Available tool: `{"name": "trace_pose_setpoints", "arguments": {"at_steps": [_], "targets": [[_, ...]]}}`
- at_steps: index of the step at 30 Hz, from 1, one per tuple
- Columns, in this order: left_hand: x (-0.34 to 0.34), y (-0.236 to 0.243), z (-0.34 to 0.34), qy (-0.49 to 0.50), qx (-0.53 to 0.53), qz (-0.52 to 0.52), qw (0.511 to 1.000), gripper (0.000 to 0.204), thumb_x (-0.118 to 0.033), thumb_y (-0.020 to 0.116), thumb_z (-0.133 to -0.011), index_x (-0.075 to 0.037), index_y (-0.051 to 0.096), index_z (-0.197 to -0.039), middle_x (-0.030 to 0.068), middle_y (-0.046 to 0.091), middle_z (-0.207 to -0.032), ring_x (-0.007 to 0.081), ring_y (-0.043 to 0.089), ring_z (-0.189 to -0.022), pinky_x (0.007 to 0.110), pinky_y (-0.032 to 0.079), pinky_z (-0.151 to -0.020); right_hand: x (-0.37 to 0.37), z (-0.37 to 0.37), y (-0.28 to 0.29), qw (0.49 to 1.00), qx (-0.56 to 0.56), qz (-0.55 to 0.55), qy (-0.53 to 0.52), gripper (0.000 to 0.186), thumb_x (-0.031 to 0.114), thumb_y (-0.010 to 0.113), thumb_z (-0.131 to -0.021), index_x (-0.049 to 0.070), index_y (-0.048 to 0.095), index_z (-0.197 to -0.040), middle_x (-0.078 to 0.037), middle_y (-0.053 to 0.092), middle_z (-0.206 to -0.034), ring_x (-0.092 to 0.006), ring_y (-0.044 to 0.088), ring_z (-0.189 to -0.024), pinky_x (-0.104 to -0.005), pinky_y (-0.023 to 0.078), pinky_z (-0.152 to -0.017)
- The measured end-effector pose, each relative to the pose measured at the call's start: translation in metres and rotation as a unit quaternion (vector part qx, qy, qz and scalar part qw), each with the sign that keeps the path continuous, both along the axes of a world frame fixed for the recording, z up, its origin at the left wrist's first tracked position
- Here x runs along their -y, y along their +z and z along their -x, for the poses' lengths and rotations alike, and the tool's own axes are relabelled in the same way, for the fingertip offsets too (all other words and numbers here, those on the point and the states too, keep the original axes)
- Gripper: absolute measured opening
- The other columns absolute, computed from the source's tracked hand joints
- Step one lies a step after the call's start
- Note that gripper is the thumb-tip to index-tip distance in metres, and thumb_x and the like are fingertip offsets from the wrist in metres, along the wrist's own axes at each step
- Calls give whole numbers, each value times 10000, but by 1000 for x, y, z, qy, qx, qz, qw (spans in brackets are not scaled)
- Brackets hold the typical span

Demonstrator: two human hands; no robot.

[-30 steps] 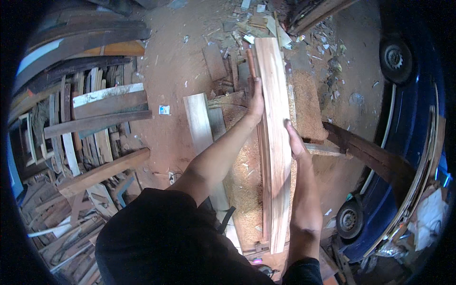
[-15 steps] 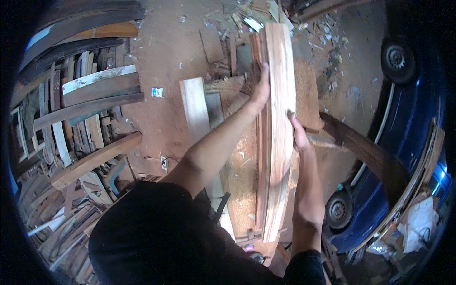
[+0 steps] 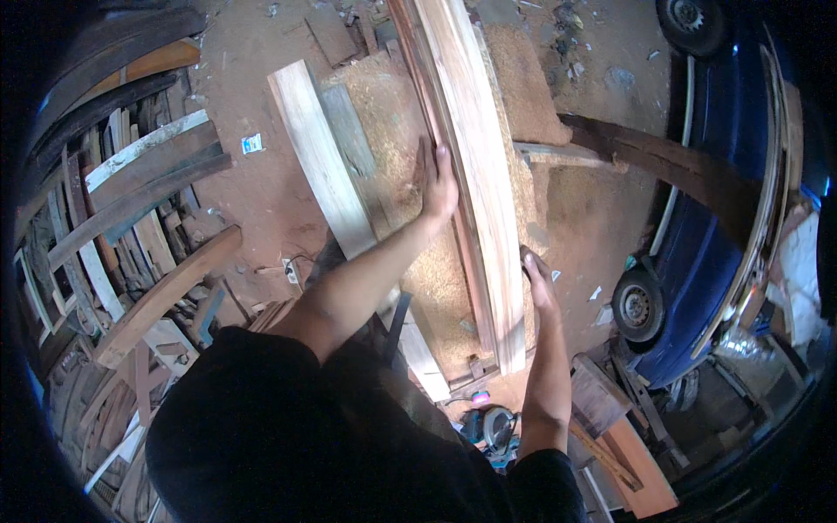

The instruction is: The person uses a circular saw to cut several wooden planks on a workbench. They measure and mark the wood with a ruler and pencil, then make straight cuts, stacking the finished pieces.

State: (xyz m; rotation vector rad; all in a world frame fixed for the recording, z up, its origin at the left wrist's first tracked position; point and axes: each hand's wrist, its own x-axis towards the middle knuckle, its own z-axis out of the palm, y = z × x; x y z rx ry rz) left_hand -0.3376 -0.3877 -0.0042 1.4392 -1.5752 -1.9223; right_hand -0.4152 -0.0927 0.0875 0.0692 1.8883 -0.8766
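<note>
- Between the two hands, right of centre, a long pale board [image 3: 488, 183] runs from near to far, leaning slightly left at its far end, which leaves the view.
- Along its left side lies a narrower reddish strip [image 3: 476, 286], seemingly a separate piece; the two appear to touch over most of their visible length.
- The left hand [image 3: 440, 185] lies against the strip's left side, fingers pointing far. Whether any fingertips curl underneath cannot be told.
- The right hand [image 3: 540, 279] sits nearer, its thumb side at the pale board's right edge; its other fingers are partly hidden, so how tightly it grips cannot be told.
- Pressing from opposite sides should help the two lengths act as one; even, inward pressure seems best, since a loose palm could let the strip slide along the board.
- Because the hands sit at different depths, unequal pushes could swing the timber; matching their force would likely hold its line.
- Fingertips are better off the seam between the pieces, where they could get pinched.
- Left of the timber, a pale plank [image 3: 327, 161] lies beside a shorter grey board [image 3: 349, 131], with sawdust [image 3: 392, 113] around them.
- Close to the timber's near end sits a circular saw [image 3: 499, 429]; that end is best kept clear of it.
- Farther out, a thick beam [image 3: 170, 296] lies at left among stacked lumber, and a blue vehicle [image 3: 715, 218] stands at right.
</note>
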Motion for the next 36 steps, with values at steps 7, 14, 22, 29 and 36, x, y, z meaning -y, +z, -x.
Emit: {"name": "trace_pose_setpoints", "arguments": {"at_steps": [7,14,22,29,36], "targets": [[-220,46,-100,-47,40,-154,986,900,-669,233,-1056,-26,6,-1643,208,13,-1722,346,21,-1597,421,52,-1299,-133,-57,12,994,81,-56,-42,751,606,477,-1037,2,524,-1481,-133,602,-1440,-255,545,-1340,-402,385,-1154],[-308,50,-93,78,19,-185,979,878,-660,227,-1058,-78,-58,-1650,151,-101,-1729,318,-90,-1595,422,-28,-1295,-139,-66,12,997,60,-48,10,812,635,397,-1049,-10,437,-1541,-160,480,-1561,-281,437,-1434,-396,298,-1211],[-328,11,-99,88,-97,-290,948,900,-731,138,-1019,-134,-97,-1650,127,-154,-1721,305,-138,-1587,475,-61,-1294,-137,-82,10,990,126,64,0,944,704,346,-1033,-37,251,-1609,-163,225,-1694,-279,193,-1567,-389,146,-1272],[-315,47,-93,92,-32,-237,967,942,-755,156,-1007,-99,-45,-1653,165,-118,-1720,325,-88,-1592,476,-13,-1299,-139,-89,27,996,53,15,69,954,698,364,-1030,-45,222,-1611,-177,170,-1708,-280,128,-1587,-388,113,-1282],[-266,71,-75,126,-93,-166,973,1018,-701,386,-1015,-34,-64,-1639,249,-48,-1707,391,18,-1587,468,81,-1295,-207,-117,43,992,-54,-82,76,866,660,420,-1029,-64,464,-1501,-241,429,-1586,-328,385,-1487,-394,263,-1238]]}}
